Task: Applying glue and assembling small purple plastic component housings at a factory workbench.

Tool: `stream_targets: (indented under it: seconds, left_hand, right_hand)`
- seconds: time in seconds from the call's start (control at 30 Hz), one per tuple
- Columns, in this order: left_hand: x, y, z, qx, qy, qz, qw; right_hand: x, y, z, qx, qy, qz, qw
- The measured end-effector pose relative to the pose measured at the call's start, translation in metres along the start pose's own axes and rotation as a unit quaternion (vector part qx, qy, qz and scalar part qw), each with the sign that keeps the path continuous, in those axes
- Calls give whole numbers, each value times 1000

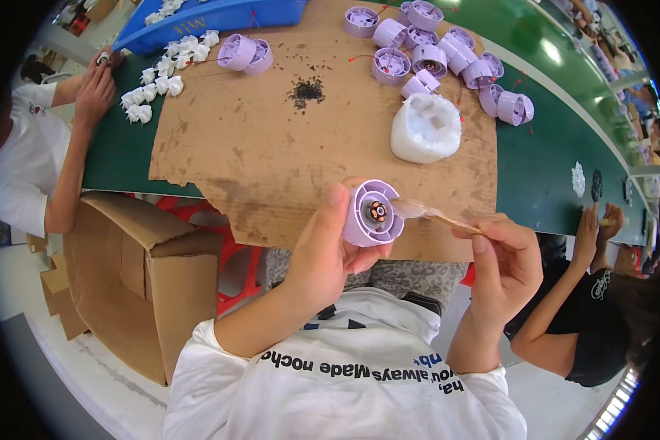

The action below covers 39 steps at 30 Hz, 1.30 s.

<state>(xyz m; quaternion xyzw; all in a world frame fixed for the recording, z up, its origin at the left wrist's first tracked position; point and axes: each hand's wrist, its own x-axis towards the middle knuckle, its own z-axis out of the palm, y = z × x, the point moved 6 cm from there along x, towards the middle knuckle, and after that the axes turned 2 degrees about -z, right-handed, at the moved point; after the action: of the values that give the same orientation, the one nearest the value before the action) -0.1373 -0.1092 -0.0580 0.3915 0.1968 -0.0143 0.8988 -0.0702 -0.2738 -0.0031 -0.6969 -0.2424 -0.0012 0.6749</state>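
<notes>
My left hand [323, 246] is closed around a round lilac plastic housing [356, 224], its open face turned up and to the right. Inside the housing sits a small motor core [377, 211] with copper windings. Between the thumb and fingers of my right hand [502, 253] is a thin wooden stick [447, 221]. Whitish translucent paste [413, 209] clings to the stick's tip, which is at the right rim of the housing. Beyond my hands stands a white tub [425, 130] of pale, lumpy paste.
Cardboard [271, 147] covers the green table, with small black bits [306, 92] scattered on it. Several lilac housings [422, 44] cluster far right; two lilac housings [246, 53] lie far left beside white parts [172, 62] and a blue bin [220, 22]. Co-workers sit both sides. A carton [132, 286] stands left.
</notes>
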Motion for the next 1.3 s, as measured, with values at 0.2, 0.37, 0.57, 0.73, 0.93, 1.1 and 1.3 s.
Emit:
stream_targets:
  seconds: [0.2, 0.37, 0.57, 0.73, 0.93, 1.1, 1.3]
  left_hand:
    - [0, -4, 2, -9, -33, -6, 999]
    - [0, -5, 6, -43, -70, -14, 997]
    - [-1, -7, 8, -27, -37, -31, 998]
    - [-1, -7, 8, -76, -60, -44, 994]
    - [-2, -8, 5, -42, -32, -41, 998]
    - [-2, -10, 2, -13, -29, -49, 998]
    - [-2, -10, -2, -20, -34, -53, 998]
  right_hand:
    - [-2, 2, 4, -62, -16, -80, 995]
    - [-1, -1, 8, -121, -28, -143, 982]
    - [0, -5, 10, -165, -31, -193, 967]
    - [3, -12, 7, -198, -65, -247, 946]
    - [10, -22, 0, -220, -59, -291, 929]
    - [12, -28, 4, -248, -71, -317, 913]
    - [13, -34, 6, -261, -115, -359, 889]
